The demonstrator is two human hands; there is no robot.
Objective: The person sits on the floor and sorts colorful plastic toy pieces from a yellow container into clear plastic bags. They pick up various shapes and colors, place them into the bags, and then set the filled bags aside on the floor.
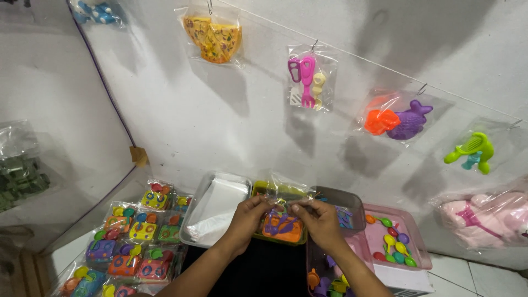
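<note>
Both hands meet at the mouth of a small clear plastic bag [283, 212]; the left hand [248, 215] pinches the bag's top edge between thumb and fingertips, and the right hand [318, 217] pinches the same edge just across from it, fingers closed on the film. The bag hangs down from the two pinches, so its long axis runs from the grip downward and slightly away; inside it, just under the fingertips, sits an orange toy piece [281, 228] with a purple part on top. Neither hand is clearly nearer; the toy lies between them, a touch closer to the right thumb. Behind the grip stands a clear tray of empty bags [215, 208]; to the right of the grip, a pink tray [413, 237] holds loose coloured spoons [395, 247]; to the left and below, a heap of packed toy bags [135, 242] lies on the floor. Well above the grip, further packed toys hang on a string across the wall, among them a pink utensil set [307, 81] and an orange and purple pair of moulds [397, 120].
</note>
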